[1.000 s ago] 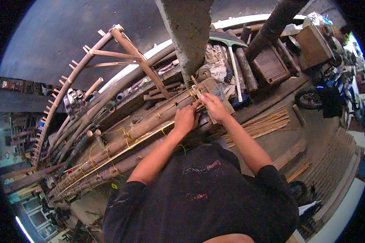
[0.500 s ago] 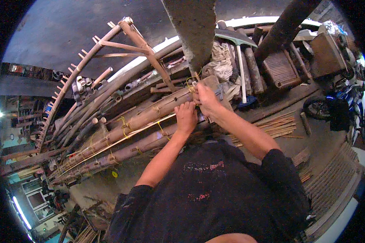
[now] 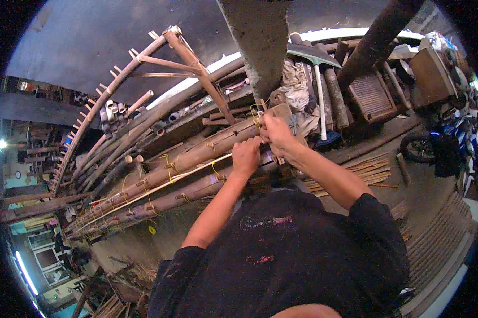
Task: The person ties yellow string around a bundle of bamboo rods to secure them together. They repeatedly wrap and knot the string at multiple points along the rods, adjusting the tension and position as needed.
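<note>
Two brown bamboo poles lie side by side and slant up to the right; the upper pole (image 3: 196, 152) and lower pole (image 3: 167, 200) both carry slots and ties. Between them runs a long pale strip (image 3: 199, 169), whose right end meets my left hand (image 3: 246, 155). That hand is closed against the poles, its grip hidden. Just right of it, my right hand (image 3: 279, 135) is closed at the upper pole's right end, beside yellow ties (image 3: 258, 118). What its fingers pinch is too small to make out. Another yellow tie (image 3: 214, 168) stands up left of my left hand.
A concrete post (image 3: 255, 47) rises just beyond my hands. A curved pegged bamboo frame (image 3: 106, 95) stands at the far left. A white-handled tool (image 3: 319, 95) leans behind at right, near a ridged brown box (image 3: 370, 96). Loose sticks (image 3: 355, 172) lie right of my right forearm.
The whole view has shifted slightly, so the scene sits a little lower and farther right. My hands stay at the same part of the poles; my left fingers look more curled.
</note>
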The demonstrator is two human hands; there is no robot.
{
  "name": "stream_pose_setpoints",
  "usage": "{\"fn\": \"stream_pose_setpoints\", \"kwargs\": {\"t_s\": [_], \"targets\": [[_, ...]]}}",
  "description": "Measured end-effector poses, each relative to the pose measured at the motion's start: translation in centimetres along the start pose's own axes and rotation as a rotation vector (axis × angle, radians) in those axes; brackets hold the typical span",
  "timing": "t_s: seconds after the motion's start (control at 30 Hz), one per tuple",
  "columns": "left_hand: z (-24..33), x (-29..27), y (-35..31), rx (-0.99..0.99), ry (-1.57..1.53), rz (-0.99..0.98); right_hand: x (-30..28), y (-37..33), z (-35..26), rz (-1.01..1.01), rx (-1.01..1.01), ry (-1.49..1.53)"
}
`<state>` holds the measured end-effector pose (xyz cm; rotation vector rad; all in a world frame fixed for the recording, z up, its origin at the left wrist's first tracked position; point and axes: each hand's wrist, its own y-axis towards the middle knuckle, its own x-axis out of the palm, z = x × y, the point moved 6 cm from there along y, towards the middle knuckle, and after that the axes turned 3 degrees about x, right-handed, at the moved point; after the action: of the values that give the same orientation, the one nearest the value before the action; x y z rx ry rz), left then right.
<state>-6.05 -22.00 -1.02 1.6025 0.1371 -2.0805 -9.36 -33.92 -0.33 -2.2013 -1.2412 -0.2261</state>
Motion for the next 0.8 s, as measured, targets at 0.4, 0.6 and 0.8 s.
{"fn": "stream_pose_setpoints", "kwargs": {"t_s": [0.4,0.6,0.8], "targets": [[0.1,-0.1,-0.2,-0.167,-0.163,0.15,6.2,1.8,-4.8,-0.523,-0.306,-0.757],[-0.1,-0.2,-0.4,-0.255,-0.257,0.161,4.2,3.7,-5.4,-0.47,-0.533,-1.086],[-0.6,-0.1,-0.6,-0.312,-0.369,0.2,-0.4,5.4,-3.0,-0.434,-0.282,-1.951]]}}
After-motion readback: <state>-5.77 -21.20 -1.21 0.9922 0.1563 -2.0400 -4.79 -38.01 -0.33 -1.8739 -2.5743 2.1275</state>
